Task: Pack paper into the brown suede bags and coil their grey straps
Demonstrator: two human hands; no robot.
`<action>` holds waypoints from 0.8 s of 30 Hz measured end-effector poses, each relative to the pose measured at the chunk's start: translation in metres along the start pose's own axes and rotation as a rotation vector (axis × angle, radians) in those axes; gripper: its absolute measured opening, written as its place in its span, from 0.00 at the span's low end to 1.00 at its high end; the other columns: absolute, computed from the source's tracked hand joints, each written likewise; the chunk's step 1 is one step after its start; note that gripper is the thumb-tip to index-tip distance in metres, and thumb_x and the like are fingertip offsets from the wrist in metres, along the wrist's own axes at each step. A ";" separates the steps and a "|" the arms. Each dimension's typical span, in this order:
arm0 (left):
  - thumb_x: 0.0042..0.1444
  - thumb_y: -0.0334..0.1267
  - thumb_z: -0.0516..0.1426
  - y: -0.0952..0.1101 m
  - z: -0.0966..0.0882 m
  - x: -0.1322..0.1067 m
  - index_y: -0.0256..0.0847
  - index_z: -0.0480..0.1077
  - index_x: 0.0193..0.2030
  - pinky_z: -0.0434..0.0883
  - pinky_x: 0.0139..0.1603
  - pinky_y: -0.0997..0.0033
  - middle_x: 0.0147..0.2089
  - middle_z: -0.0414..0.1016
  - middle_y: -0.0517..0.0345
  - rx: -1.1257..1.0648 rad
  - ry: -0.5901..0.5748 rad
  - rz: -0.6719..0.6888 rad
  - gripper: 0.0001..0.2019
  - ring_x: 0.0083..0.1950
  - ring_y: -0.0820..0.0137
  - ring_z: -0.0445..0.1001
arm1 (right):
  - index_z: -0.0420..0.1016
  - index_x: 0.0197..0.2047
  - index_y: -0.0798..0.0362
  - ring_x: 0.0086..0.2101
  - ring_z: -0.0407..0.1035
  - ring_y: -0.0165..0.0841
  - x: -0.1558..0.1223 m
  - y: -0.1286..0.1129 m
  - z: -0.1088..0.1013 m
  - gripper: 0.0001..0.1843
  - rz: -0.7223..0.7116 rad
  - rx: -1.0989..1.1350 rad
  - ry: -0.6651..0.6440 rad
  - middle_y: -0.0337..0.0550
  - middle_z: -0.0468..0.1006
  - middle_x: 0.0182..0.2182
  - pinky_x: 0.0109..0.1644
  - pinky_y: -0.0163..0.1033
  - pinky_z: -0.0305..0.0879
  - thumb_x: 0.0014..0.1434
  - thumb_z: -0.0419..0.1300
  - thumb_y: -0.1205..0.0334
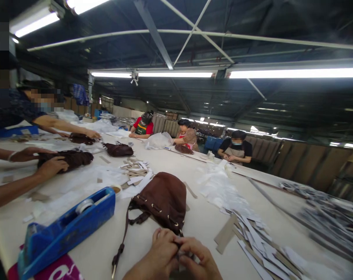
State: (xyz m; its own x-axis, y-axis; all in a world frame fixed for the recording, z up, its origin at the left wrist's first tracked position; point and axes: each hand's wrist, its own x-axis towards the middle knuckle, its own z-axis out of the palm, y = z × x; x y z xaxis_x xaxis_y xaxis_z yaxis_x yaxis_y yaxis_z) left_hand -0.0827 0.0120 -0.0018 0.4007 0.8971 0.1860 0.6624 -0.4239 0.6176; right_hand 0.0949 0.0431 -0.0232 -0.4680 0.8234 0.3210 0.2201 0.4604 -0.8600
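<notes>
- Left hand (156,254) and right hand (198,258) together at bottom centre, clamped on the bag's lower edge
- Brown suede drawstring bag (161,198) just above them (soft, slouching, metal eyelets)
- Narrow leather strap (122,237) trailing lower left
- Blue tape dispenser (68,229) far lower left
- Pale cut strips (261,252) lower right

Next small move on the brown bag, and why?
Probably draw the pinched edge taut: the left hand and right hand pinch the rim of the brown suede drawstring bag near its eyelets, and its strap lies slack on the table.
</notes>
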 end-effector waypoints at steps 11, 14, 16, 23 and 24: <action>0.47 0.28 0.56 0.011 -0.004 -0.005 0.44 0.74 0.36 0.48 0.62 0.54 0.45 0.70 0.57 0.028 0.075 0.040 0.11 0.52 0.64 0.62 | 0.82 0.31 0.47 0.44 0.71 0.44 -0.006 0.004 0.005 0.11 -0.004 0.142 0.118 0.49 0.80 0.39 0.53 0.46 0.63 0.53 0.63 0.50; 0.48 0.28 0.57 0.009 -0.001 -0.004 0.45 0.74 0.35 0.50 0.61 0.56 0.45 0.70 0.58 0.042 0.097 0.047 0.10 0.52 0.64 0.62 | 0.82 0.30 0.47 0.44 0.71 0.43 -0.008 0.003 0.004 0.10 -0.016 0.156 0.140 0.48 0.80 0.38 0.52 0.45 0.64 0.53 0.64 0.50; 0.49 0.29 0.58 0.008 0.000 -0.003 0.45 0.75 0.34 0.51 0.60 0.57 0.45 0.71 0.58 0.052 0.113 0.057 0.08 0.52 0.64 0.62 | 0.82 0.30 0.46 0.44 0.71 0.43 -0.009 0.001 0.003 0.09 -0.024 0.153 0.146 0.47 0.80 0.37 0.53 0.45 0.64 0.53 0.64 0.51; 0.45 0.31 0.63 -0.001 0.001 0.002 0.45 0.74 0.34 0.43 0.64 0.53 0.44 0.75 0.60 0.014 0.128 0.071 0.08 0.56 0.59 0.62 | 0.82 0.29 0.48 0.42 0.71 0.42 -0.009 -0.001 0.000 0.10 -0.037 0.157 0.178 0.46 0.80 0.36 0.51 0.44 0.65 0.52 0.65 0.51; 0.45 0.32 0.63 -0.002 0.002 0.002 0.45 0.73 0.33 0.41 0.65 0.52 0.43 0.76 0.60 -0.010 0.132 0.068 0.08 0.56 0.58 0.62 | 0.82 0.29 0.48 0.42 0.71 0.42 -0.008 -0.001 0.000 0.10 -0.041 0.163 0.183 0.46 0.80 0.36 0.50 0.43 0.65 0.52 0.65 0.52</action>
State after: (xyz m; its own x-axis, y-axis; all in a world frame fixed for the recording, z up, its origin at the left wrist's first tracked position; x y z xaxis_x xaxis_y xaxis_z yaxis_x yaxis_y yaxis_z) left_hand -0.0823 0.0145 -0.0038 0.3573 0.8754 0.3256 0.6301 -0.4832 0.6078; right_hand 0.0981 0.0354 -0.0249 -0.3076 0.8585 0.4104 0.0566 0.4470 -0.8927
